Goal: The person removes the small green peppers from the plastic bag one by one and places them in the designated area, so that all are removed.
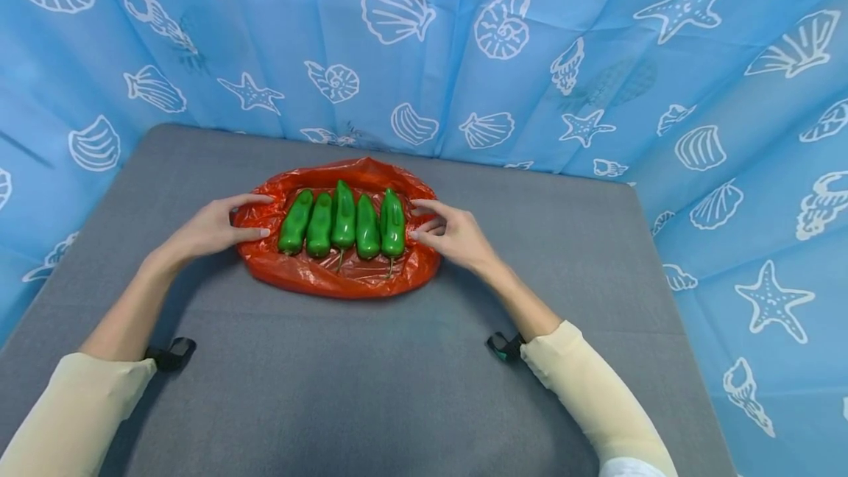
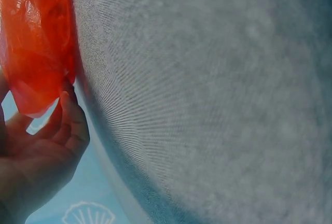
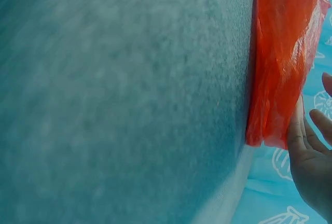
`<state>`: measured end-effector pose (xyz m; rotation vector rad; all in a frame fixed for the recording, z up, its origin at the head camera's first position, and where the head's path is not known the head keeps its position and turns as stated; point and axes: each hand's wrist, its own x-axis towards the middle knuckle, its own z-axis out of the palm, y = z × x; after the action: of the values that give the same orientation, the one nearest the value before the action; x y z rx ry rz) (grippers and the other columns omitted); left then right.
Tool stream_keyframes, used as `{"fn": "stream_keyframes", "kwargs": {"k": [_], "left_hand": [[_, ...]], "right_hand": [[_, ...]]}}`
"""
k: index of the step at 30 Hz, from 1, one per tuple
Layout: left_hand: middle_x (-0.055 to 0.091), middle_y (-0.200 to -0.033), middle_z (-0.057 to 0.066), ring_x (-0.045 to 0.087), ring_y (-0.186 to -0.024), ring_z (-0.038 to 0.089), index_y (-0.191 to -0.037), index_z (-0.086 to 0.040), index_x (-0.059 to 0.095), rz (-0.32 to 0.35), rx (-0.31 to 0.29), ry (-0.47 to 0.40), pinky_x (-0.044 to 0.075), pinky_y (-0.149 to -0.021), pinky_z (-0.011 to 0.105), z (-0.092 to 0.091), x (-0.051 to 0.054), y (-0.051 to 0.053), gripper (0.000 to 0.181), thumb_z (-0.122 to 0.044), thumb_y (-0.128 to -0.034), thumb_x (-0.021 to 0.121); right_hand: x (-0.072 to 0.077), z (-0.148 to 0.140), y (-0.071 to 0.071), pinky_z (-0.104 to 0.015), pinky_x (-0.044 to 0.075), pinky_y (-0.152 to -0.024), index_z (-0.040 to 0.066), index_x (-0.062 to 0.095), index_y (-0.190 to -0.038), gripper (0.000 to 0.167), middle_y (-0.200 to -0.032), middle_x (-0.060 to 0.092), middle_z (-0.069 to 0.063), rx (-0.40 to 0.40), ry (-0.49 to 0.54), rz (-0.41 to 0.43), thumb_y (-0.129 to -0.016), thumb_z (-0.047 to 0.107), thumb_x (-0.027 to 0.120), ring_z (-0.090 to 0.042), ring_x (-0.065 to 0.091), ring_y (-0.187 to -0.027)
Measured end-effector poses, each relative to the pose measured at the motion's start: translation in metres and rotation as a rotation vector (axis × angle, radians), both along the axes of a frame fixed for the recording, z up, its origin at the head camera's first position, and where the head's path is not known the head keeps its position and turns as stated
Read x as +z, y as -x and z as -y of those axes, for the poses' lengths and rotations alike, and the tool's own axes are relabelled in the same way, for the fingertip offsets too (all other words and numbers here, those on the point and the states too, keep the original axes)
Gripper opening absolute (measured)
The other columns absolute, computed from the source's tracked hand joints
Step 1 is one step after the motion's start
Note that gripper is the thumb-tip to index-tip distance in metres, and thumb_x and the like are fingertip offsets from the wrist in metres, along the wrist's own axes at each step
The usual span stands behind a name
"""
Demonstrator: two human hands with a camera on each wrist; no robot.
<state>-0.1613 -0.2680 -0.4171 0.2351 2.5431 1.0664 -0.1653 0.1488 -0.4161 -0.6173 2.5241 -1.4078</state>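
Head view: five glossy green peppers side by side in an opened red plastic bag, on a grey surface, close to its far edge and nearer the far left corner than the far right. All roughly parallel, lengthwise between the far and near edges, the middle one reaching farthest toward the far edge; thin stems at the near ends of the middle and rightmost. Bag spread in an oval, rim raised and crinkled. Both hands at opposite ends of the bag. Left hand at the end toward the left edge, partly open, thumb and index finger apart over the rim, other fingers bent against the outside of the plastic in the left wrist view, with a loose hold on the bag. Right hand at the end toward the right edge, half open, thumb and index finger likewise apart at the rim; impossible to tell a pinch from mere touch. Cream sleeves to mid-forearm, black devices just beside the cuffs. Blue shell-patterned curtain beyond the far edge.
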Motion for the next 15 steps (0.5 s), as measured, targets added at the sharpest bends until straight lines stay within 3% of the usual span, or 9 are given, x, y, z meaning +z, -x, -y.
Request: {"fn": "stream_keyframes", "kwargs": {"k": [9,15], "left_hand": [[0.024,-0.157,0.031,0.025,-0.141,0.051,-0.151,-0.009,0.04,0.015,-0.009,0.01,0.024,-0.11,0.069,0.0,-0.001,0.002,0.068,-0.037,-0.0946,0.068],[0.023,-0.156,0.033,0.024,-0.14,0.054,-0.152,-0.008,0.037,0.025,-0.027,0.016,0.023,-0.109,0.071,0.0,-0.001,0.003,0.071,-0.034,-0.0944,0.069]], "right_hand": [[-0.002,0.013,0.003,-0.028,0.058,-0.077,0.009,0.058,-0.138,0.056,-0.096,0.074,-0.007,-0.02,-0.115,0.01,-0.087,0.018,0.078,-0.015,0.071,-0.085],[-0.006,0.021,0.003,-0.029,0.057,-0.081,0.011,0.055,-0.142,0.062,-0.108,0.072,-0.011,-0.002,-0.201,-0.008,-0.087,0.024,0.079,-0.017,0.069,-0.093]]}}
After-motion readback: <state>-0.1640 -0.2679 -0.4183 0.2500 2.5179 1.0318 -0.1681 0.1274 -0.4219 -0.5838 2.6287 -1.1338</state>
